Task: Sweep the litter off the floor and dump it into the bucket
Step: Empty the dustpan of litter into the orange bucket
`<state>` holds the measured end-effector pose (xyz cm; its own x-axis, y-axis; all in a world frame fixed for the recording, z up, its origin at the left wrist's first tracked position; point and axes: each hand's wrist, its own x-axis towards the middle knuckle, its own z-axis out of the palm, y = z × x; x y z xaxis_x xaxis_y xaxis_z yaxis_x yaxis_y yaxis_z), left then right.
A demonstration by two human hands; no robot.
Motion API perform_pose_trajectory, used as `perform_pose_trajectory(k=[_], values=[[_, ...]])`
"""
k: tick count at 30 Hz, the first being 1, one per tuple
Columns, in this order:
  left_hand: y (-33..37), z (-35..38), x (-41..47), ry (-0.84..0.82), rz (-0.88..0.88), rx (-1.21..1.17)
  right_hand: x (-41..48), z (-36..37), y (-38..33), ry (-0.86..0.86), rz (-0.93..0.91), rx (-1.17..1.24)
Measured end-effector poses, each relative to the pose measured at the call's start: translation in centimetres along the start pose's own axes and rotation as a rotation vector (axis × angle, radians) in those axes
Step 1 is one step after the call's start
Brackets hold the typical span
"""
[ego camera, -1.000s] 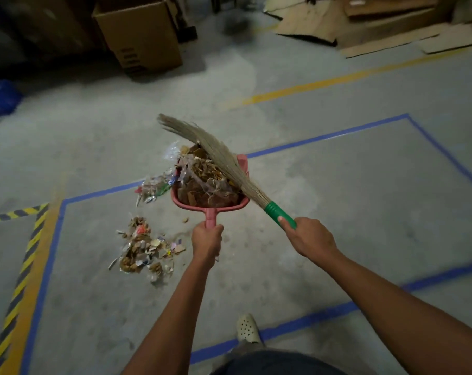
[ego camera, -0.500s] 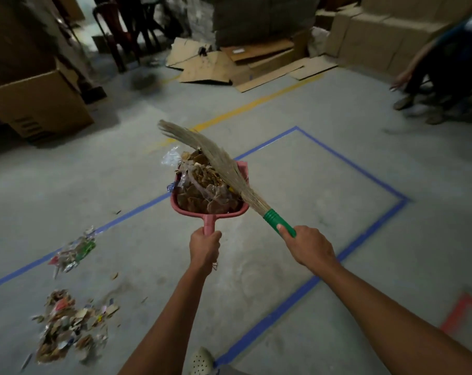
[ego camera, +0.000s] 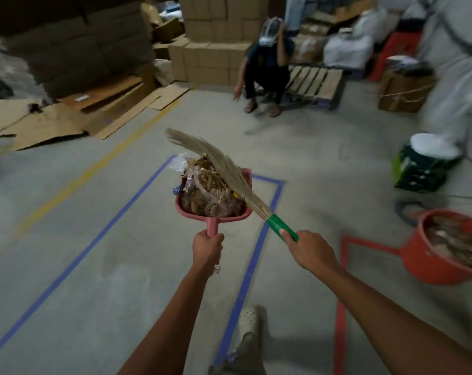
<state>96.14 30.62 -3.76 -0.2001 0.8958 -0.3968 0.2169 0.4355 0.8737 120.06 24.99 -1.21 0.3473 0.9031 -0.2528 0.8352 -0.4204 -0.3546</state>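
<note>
Pink plastic fills the middle of your view: the dustpan (ego camera: 213, 213) is held up off the floor (ego camera: 94, 266), and your left hand (ego camera: 207, 249) is wrapped tight round its short handle. It is heaped with litter (ego camera: 210, 190), mostly brown cardboard scraps with some clear plastic wrap at the far edge. Your right hand (ego camera: 309, 251) grips the green handle (ego camera: 279, 227) of the broom (ego camera: 221, 165), thumb laid along the top. The straw bristles lie across the right side of the pile and pin it, with their tips curving past the pan's far left edge.

The bucket (ego camera: 429, 263), orange-red with scraps already in it, sits on the floor at your far right, well apart from the dustpan and partly cut off by the frame edge. It stands just beyond a line of red tape (ego camera: 341, 307). A blue tape outline (ego camera: 252, 266) runs under your arms, and your pale perforated shoe (ego camera: 248, 319) steps beside it.

Further off, a person (ego camera: 264, 69) sits on the edge of a wooden pallet (ego camera: 316, 82). Stacked cardboard boxes (ego camera: 216, 36) rise behind them, flattened cardboard (ego camera: 53, 120) lies at the left, and a green crate (ego camera: 418, 171) stands beyond the bucket.
</note>
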Motion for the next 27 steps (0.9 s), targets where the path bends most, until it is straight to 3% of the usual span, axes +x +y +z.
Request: perform_pose_trajectory(k=[14,27], values=[[16.7,29.2,13.3,-0.456,0.212,0.216,17.4,-10.8,15.8,0.227,0.448,0.164],[19.4,61.8,8.7,-0.806,0.271,0.485,19.9,-15.3,40.1,0.362,0.830,0.328]])
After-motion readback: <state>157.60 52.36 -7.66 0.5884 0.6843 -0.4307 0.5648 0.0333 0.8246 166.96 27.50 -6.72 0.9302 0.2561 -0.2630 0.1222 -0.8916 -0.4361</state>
